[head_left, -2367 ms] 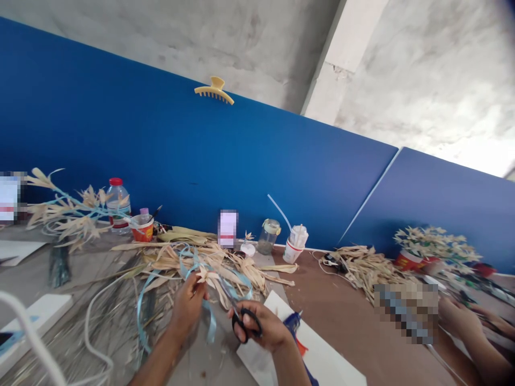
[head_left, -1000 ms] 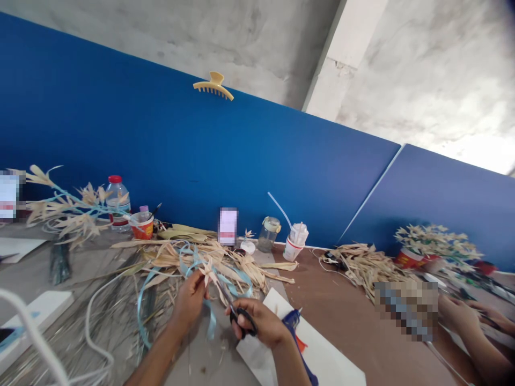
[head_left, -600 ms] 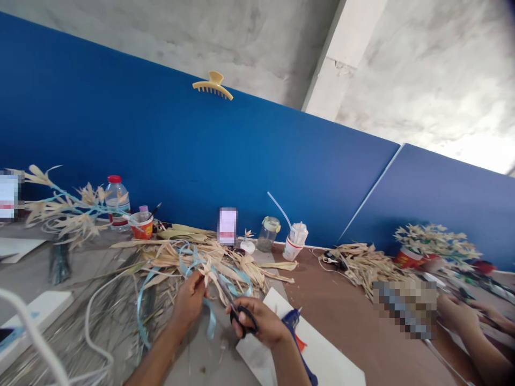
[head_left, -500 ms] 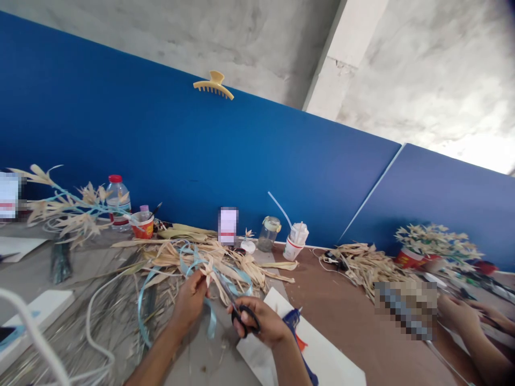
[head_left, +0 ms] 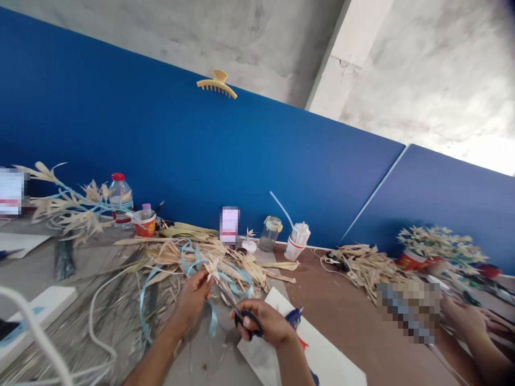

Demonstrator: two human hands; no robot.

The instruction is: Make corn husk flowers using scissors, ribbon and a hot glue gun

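Cream papery flower, loop-handled scissors

Brown-grey table with dry husks, white sheet, power strip

Bare left hand, bare right hand, slender fingers, narrow wrists, both forearms uncovered as far as they show

We are in what looks like a craft workshop: dried husks heap the table at lower centre near black-handled scissors and, further right, a blue glue gun; straw-coloured flowers stand at middle right, another person's hands at lower right, and bare concrete rises above the blue partition.
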